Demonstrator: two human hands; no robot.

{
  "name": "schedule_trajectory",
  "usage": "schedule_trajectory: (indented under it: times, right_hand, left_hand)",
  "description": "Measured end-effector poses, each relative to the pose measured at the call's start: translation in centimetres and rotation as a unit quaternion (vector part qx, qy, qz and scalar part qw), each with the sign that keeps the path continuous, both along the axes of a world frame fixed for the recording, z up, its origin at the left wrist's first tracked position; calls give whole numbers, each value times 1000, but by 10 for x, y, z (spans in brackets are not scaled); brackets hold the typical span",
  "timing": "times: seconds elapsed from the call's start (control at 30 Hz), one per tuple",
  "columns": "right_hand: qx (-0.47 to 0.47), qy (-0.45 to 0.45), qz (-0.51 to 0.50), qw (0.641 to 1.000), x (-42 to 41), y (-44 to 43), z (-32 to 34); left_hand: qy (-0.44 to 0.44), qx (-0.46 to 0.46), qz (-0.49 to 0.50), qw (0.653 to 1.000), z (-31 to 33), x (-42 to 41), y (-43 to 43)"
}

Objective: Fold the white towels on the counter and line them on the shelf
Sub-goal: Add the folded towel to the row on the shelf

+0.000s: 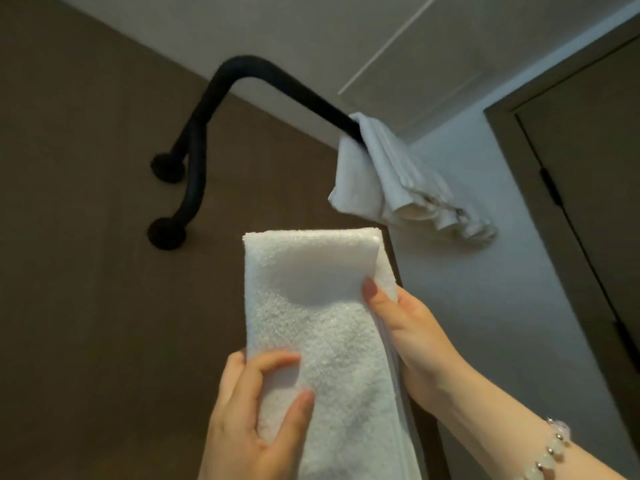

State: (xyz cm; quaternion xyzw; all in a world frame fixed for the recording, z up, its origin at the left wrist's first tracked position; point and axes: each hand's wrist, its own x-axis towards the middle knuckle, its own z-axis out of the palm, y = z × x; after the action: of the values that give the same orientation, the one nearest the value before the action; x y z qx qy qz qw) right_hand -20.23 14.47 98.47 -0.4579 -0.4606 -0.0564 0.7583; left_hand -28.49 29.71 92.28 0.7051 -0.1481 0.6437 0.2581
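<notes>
Below the black rail (221, 109) with draped cloths (388, 181), both hands clamp one folded white towel (322, 306): left hand (256, 410) bottom-left edge, right hand (405, 327) right edge.

Both arms are up in front of me. My left hand (252, 420) sits lower, fingers curled round the left edge of the folded towel (311, 306), pinching it. My right hand (408, 327) grips the opposite edge higher up, thumb on the front, fingers hidden behind. My right forearm (502, 420) comes in from the bottom right corner.
</notes>
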Motion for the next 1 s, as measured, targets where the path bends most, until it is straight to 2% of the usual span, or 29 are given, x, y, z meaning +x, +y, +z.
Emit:
schedule_trajectory:
  times: [0.2,0.27,0.33,0.43,0.53,0.63,0.73,0.87,1.0]
  right_hand:
    - [71,-36,5,997,30,-50,73]
    - [95,-33,20,995,42,-66,103]
    - [108,-32,18,993,56,-77,134]
    - [121,-38,-28,992,73,-86,174]
    - [98,-62,-126,985,83,-92,208]
    - [69,-100,-233,965,80,-100,231]
    - [70,-172,-226,956,76,-98,233]
    - [5,-283,-215,935,76,-80,212]
    - [-51,-323,-237,915,81,-61,211]
  left_hand:
    - [-17,124,36,992,91,23,-44]
    - [-32,185,90,978,122,27,-57]
    - [-48,237,177,954,151,29,-73]
    - [-72,306,314,896,193,36,-93]
    - [-64,297,414,858,230,44,-108]
    - [-54,284,467,835,257,46,-120]
    - [-61,257,504,823,280,44,-123]
    - [-40,193,517,833,305,47,-119]
    - [-11,178,529,830,326,46,-111]
